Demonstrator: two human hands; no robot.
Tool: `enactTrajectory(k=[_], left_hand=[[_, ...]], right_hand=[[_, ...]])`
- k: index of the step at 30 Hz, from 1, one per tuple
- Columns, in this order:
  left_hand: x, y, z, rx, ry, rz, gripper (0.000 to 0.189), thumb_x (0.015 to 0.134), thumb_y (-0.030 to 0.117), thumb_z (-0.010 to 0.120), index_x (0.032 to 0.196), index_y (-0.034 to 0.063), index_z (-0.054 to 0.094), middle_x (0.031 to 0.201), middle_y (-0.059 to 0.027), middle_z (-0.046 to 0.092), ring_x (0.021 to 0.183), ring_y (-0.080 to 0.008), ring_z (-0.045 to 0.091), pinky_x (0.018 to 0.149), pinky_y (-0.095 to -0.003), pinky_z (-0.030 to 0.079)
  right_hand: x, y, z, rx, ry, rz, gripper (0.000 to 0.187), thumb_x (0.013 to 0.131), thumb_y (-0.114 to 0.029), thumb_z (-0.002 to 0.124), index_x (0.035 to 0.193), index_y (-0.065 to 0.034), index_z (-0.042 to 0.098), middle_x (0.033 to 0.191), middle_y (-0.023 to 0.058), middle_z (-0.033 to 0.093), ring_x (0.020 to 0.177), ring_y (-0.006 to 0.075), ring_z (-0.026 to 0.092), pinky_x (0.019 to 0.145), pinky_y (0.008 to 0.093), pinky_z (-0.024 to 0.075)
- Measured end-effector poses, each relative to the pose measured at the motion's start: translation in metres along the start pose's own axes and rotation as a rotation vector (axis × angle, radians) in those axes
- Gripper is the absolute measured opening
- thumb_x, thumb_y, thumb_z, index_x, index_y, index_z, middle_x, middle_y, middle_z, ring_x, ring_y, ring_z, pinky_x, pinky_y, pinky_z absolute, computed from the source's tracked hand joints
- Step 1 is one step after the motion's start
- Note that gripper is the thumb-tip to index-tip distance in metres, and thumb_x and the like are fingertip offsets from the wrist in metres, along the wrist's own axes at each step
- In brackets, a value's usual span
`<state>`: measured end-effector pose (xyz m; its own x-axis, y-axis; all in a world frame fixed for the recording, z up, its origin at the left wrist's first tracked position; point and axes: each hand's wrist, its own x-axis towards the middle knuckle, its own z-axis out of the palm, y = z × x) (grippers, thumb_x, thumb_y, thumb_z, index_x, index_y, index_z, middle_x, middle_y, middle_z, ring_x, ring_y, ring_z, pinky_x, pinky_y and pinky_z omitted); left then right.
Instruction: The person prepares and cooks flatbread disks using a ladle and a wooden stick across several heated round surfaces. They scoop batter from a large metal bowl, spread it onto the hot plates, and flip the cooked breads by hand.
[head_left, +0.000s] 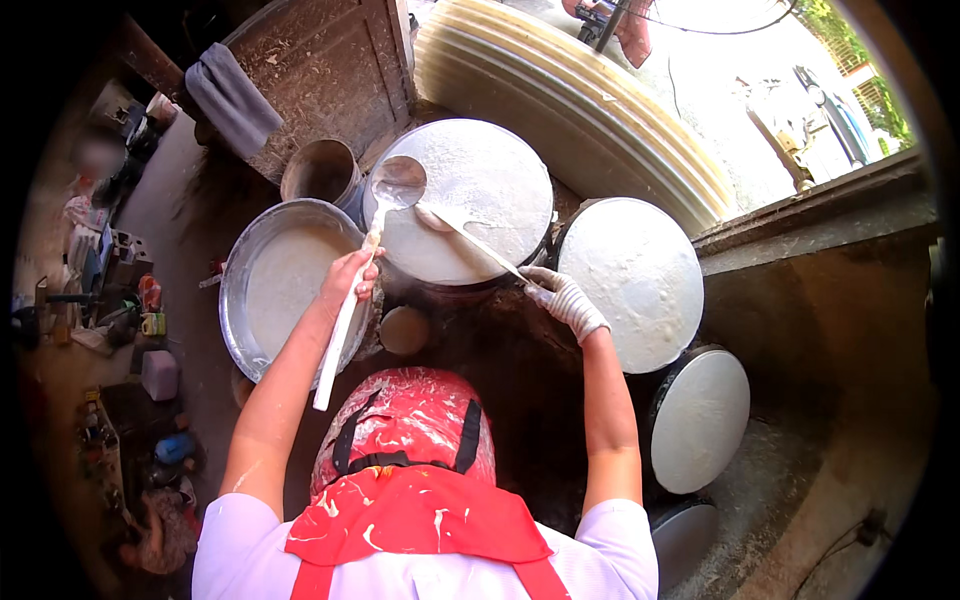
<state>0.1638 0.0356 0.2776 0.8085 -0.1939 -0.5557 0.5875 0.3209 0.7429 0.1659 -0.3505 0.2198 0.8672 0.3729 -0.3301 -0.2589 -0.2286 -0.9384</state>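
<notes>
My left hand (351, 279) grips the long pale handle of a metal ladle (400, 182). The ladle's bowl is over the left part of a large round griddle (487, 187) coated with white batter. In my right hand (564, 301), which wears a pale ribbed glove, is a thin white-handled spoon or spreader (486, 247); its rounded end is at the batter's surface. Below and left of the griddle, a wide metal basin (232, 300) holds whitish liquid batter, with my left forearm across its right side.
A metal bucket (321, 171) stands behind the basin. On the right are several round white-topped surfaces, one large (630, 281) and another tilted (701, 421). Stacked corrugated sheets (570, 112) curve behind the griddle. A grey towel (231, 97) hangs at left; a person (161, 529) is lower left.
</notes>
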Motion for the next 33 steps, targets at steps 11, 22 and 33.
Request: enactTrajectory(k=[11,22,33], left_hand=[[0.031,-0.012,-0.005,0.272,0.106,-0.208,0.026,0.088,0.027,0.053,0.102,0.0054,0.054,0.064,0.0016,0.048,0.042,-0.0044,0.039,0.036,-0.0200,0.031],[0.001,0.054,0.003,-0.889,-0.342,-0.289,0.026,0.095,0.022,0.045,0.104,-0.0013,0.043,0.063,0.0039,0.041,0.043,-0.0021,0.038,0.037,-0.0161,0.032],[-0.011,0.070,-0.122,-0.995,-0.441,-0.132,0.032,0.095,0.022,0.047,0.115,-0.0020,0.043,0.062,0.0036,0.038,0.042,-0.0022,0.036,0.037,-0.0163,0.033]], right_hand=[[-0.077,0.026,0.166,0.606,0.251,0.257,0.048,0.091,-0.040,0.053,0.130,-0.0118,0.047,0.076,0.0090,0.066,0.041,0.0071,0.048,0.038,0.0206,0.0360],[-0.092,0.035,0.303,-0.583,0.664,-0.040,0.054,0.088,-0.008,0.054,0.137,-0.0244,0.040,0.094,0.0142,0.062,0.071,0.0275,0.060,0.064,0.0346,0.0479],[0.028,-0.020,0.303,-0.574,0.717,0.199,0.041,0.092,-0.019,0.051,0.132,-0.0243,0.046,0.077,0.0171,0.063,0.058,0.0317,0.054,0.056,0.0387,0.0449]])
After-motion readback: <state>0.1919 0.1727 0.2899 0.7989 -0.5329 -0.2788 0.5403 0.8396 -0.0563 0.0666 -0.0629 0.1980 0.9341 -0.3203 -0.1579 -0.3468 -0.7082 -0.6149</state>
